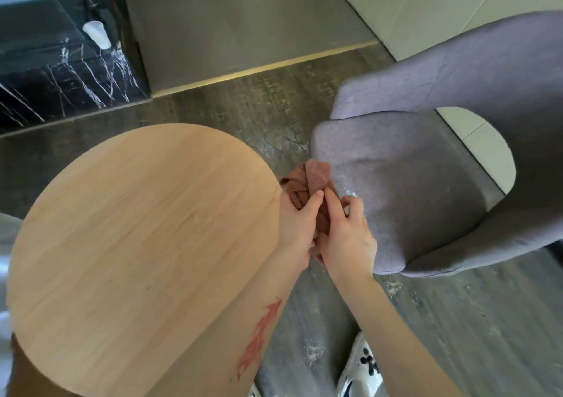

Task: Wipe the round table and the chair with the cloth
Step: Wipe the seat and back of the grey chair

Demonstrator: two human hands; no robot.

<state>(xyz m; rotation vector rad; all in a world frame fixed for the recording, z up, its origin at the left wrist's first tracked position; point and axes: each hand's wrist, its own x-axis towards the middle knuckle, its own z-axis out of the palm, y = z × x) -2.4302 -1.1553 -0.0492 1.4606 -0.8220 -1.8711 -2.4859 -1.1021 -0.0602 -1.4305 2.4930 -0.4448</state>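
A round wooden table [131, 238] fills the lower left. To its right stands a grey-purple upholstered chair [426, 183] with a curved back. A rust-brown cloth [315, 178] is bunched in the gap between the table's edge and the front of the chair's seat. My left hand [300, 226] and my right hand [345, 235] both grip the cloth, fingers pinching its folds. Part of the cloth is hidden inside my hands. A wet, shiny patch [347, 187] shows on the seat beside the cloth.
Dark wood-look floor [457, 320] surrounds the table and chair. A black marble block [70, 76] with a white cup [97, 33] on it stands at the upper left. A pale wall panel [426, 0] runs behind the chair. My slippered foot [362, 366] is at the bottom.
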